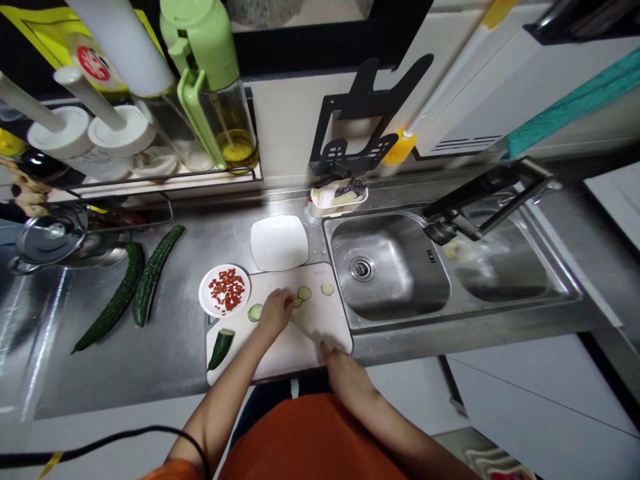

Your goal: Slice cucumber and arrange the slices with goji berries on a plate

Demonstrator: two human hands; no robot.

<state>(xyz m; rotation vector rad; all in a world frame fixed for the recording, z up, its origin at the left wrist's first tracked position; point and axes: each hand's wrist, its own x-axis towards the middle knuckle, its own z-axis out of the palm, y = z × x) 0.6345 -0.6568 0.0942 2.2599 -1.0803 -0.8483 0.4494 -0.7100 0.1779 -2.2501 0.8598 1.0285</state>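
Observation:
My right hand (347, 373) is closed around the handle of a knife (306, 332), whose pale blade points left across the white cutting board (280, 353). Just beyond the blade tip, my left hand (276, 312) has its fingers pinched together beside thin cucumber slices (305, 293); what they hold, if anything, is hidden. A single slice (327, 289) lies further right on the board, and another cucumber slice (255, 312) sits left of my left hand. At the board's left edge rests a cut cucumber piece (221, 349) with dark green skin.
A white plate of chopped red bits (227, 291) overlaps the board's upper left corner. Behind the board stands a white square plate (279, 243). Two whole cucumbers (156, 275) lie left. The steel sink (395, 267) and black faucet (443, 230) are right; an oil bottle (230, 127) stands on the rack.

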